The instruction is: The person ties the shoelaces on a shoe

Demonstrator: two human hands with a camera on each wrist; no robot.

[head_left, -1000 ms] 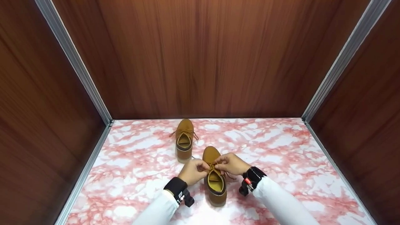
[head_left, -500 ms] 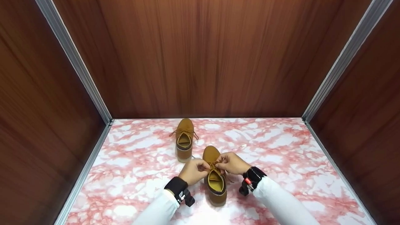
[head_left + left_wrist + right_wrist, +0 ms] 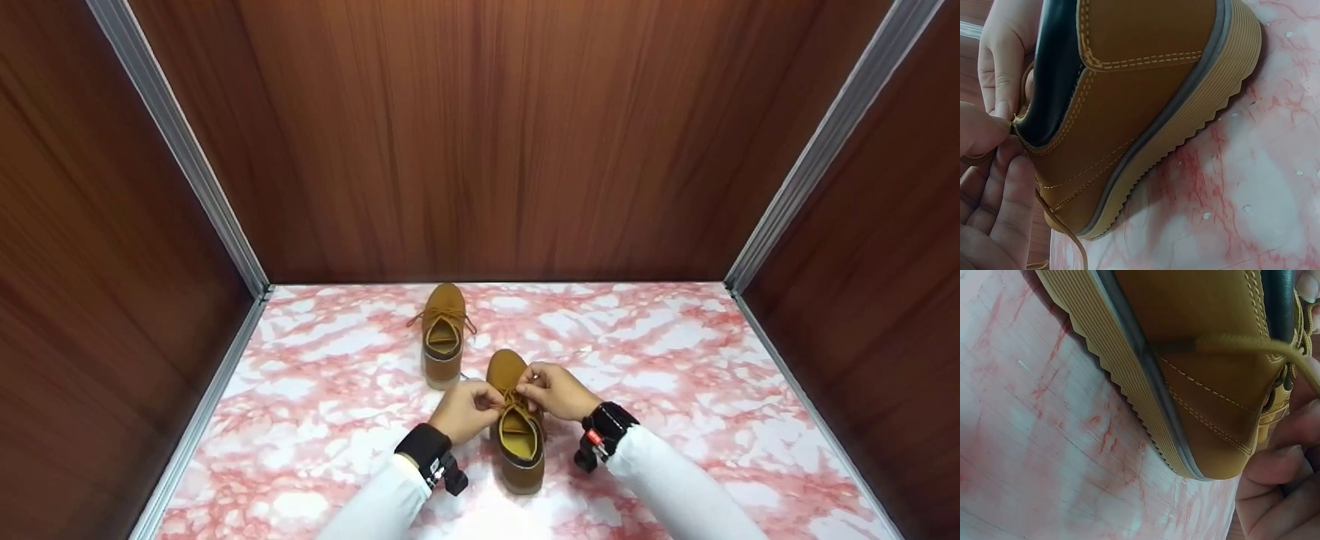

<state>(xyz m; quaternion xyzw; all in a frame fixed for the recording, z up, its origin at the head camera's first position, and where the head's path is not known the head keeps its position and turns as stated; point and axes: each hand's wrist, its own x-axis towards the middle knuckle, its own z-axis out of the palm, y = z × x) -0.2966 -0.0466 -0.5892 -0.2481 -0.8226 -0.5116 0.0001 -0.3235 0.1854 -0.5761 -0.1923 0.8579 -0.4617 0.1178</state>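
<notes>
A tan lace-up shoe (image 3: pixel 506 367) stands upright between both hands, toe pointing away. My left hand (image 3: pixel 465 411) pinches the lace (image 3: pixel 1069 233) at the left of the lacing, thumb against forefinger. From the other side my right hand (image 3: pixel 561 391) pinches lace above the tongue. The right wrist view shows a loose lace end (image 3: pixel 1241 344) hanging from that hand across the shoe's side. Fingers partly hide the knot area, so its exact form cannot be told.
The matching shoe (image 3: pixel 445 300) stands farther back and left, its laces tied in a bow. Red-and-white marbled tabletop (image 3: pixel 660 450) lies under both. Brown wood-grain panels (image 3: pixel 480 150) with grey metal corner strips (image 3: pixel 195 165) enclose the back and sides.
My right hand has shifted slightly up towards the toe. The lace end that stuck out to the right of the shoe is now drawn in closer to it. My left hand stays in place.
</notes>
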